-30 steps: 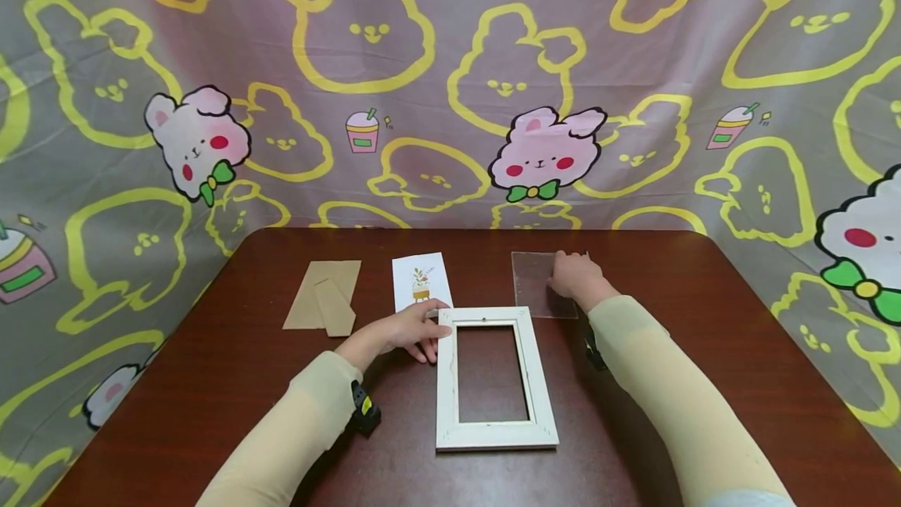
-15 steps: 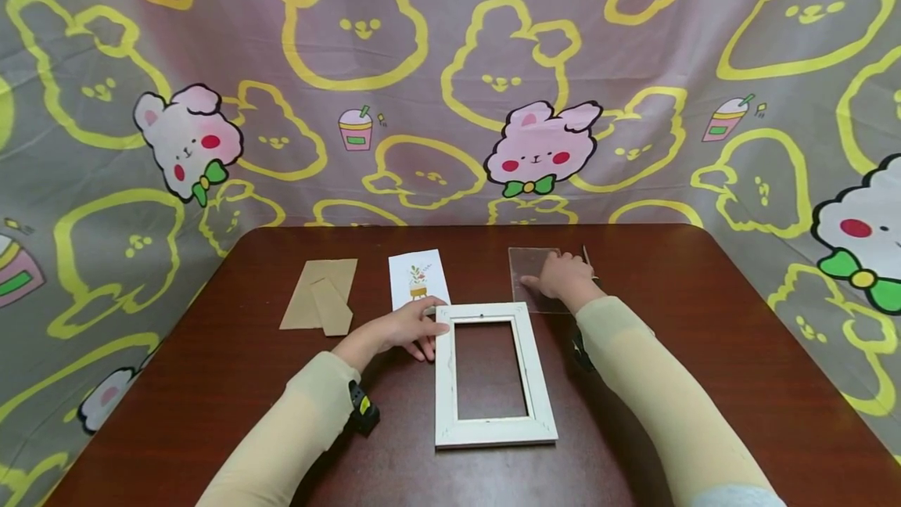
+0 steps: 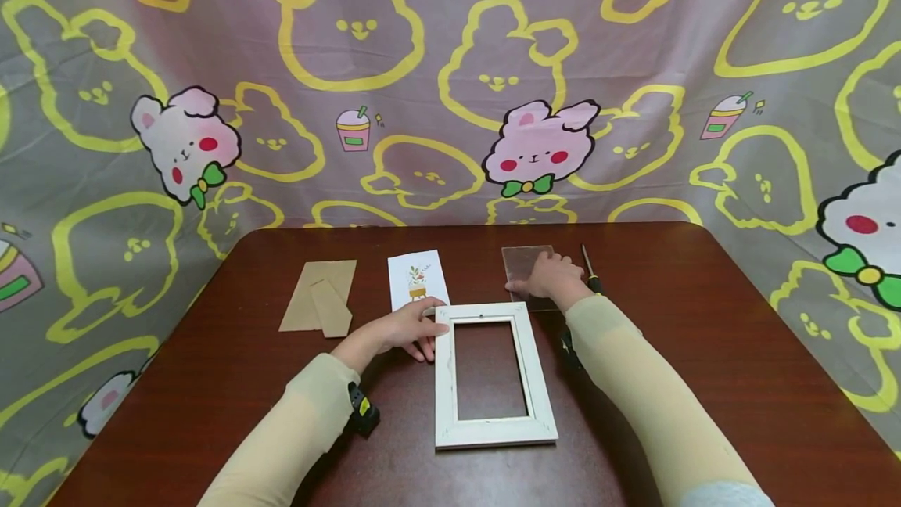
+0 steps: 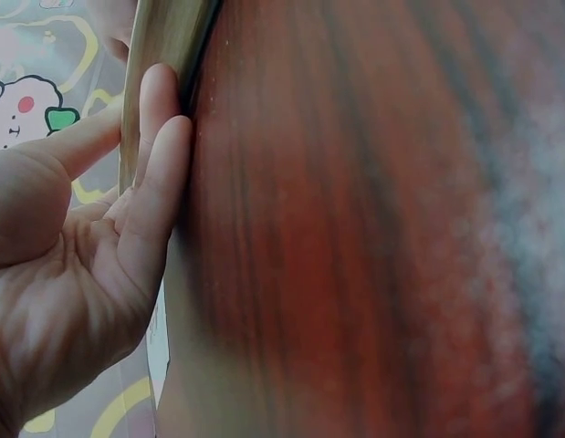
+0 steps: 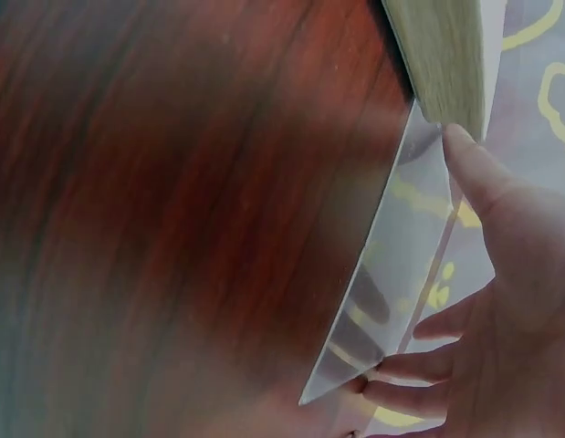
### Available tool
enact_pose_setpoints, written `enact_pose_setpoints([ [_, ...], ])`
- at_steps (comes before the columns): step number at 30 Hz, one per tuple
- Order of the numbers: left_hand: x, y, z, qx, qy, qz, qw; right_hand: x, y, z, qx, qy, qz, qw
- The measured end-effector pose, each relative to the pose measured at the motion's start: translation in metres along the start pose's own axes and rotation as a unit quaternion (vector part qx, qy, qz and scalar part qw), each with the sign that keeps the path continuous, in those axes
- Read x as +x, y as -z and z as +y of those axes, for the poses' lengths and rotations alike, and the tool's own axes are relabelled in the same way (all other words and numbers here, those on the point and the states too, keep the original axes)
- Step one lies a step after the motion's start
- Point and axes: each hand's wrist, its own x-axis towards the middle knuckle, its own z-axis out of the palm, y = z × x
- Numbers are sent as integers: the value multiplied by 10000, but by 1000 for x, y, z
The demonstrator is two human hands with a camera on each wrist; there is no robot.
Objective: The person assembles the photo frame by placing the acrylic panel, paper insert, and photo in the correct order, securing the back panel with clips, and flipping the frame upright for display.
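Note:
A white picture frame lies on the table, its opening showing bare wood. My left hand holds its upper left edge, thumb on top and fingers by the side. Beyond the frame, to the right, a clear plastic sheet lies under my right hand. In the right wrist view, the thumb of my right hand is at one edge of the clear sheet and the fingertips at another. Behind my left hand lies a white card with a potted plant picture, partly hidden.
A tan backing board with a stand leg lies at the left. A screwdriver with a black and yellow handle lies right of the clear sheet. Patterned cloth hangs behind the brown table.
My right hand has moved left and spread its thumb to the sheet's left edge. The clear sheet has slid slightly left, and the screwdriver has come into view. My left hand stays on the frame.

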Motion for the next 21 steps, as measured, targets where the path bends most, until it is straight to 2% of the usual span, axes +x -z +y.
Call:
enact_pose_setpoints([
  [8, 0, 0, 0, 32, -9, 26, 10000, 3, 3, 4, 412, 95, -79, 9991],
  [14, 0, 0, 1, 8, -21, 16, 10000, 4, 10, 20, 724, 512, -87, 9960],
  [21, 0, -1, 1, 57, -21, 22, 10000, 7, 18, 33, 808, 893, -341, 9921],
])
